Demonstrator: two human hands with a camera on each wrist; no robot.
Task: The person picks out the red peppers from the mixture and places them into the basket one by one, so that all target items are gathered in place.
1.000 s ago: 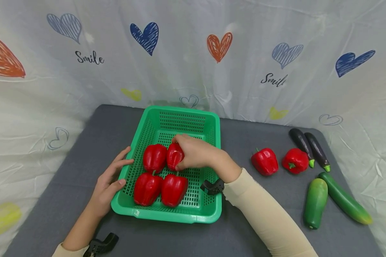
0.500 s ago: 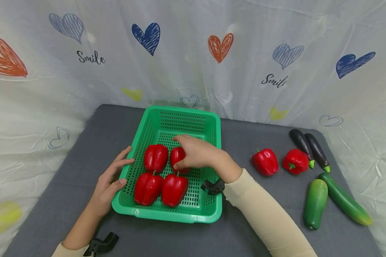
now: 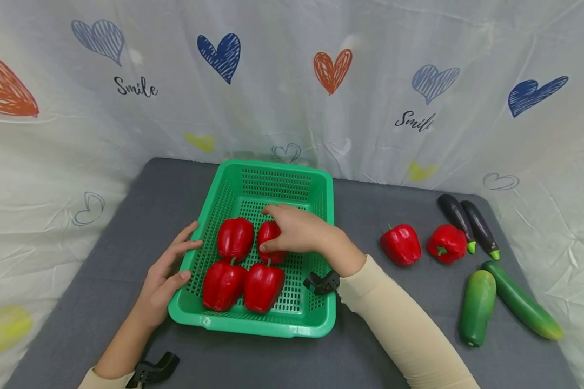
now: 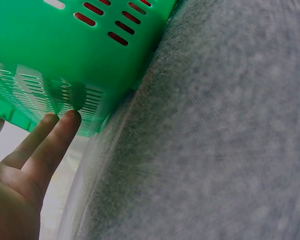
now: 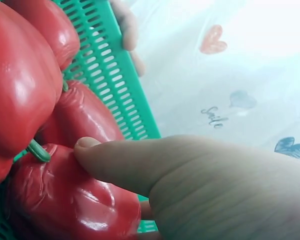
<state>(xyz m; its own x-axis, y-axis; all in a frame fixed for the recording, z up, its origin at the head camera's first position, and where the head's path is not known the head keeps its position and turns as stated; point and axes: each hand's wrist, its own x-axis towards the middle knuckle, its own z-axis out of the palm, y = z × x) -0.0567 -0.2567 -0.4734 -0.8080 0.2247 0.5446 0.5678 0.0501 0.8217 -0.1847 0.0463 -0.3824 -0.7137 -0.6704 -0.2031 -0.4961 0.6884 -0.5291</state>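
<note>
In the head view, a green plastic basket (image 3: 250,327) holds several red bell peppers. My right hand (image 3: 297,229) is inside it, holding the bell pepper (image 3: 267,232) at the back right, thumb laid on its side. The right wrist view shows that thumb on the pepper (image 5: 75,200); most fingers are hidden behind it. Close by lie a back-left pepper (image 3: 236,239) and two front ones, a left pepper (image 3: 224,286) and a right pepper (image 3: 264,288). My left hand (image 3: 160,283) rests at the basket's left side, fingers extended against its wall (image 4: 55,65).
Right of the basket on the grey tabletop (image 3: 370,324) lie two more bell peppers (image 3: 400,245), two eggplants (image 3: 479,228), a short green cucumber-like vegetable (image 3: 477,308) and a longer one (image 3: 523,302). A white curtain (image 3: 282,108) with printed hearts hangs behind.
The bell pepper at my right hand has shifted slightly right, away from the back-left pepper. My right thumb has moved a little to the left across it. The left hand stays put.
</note>
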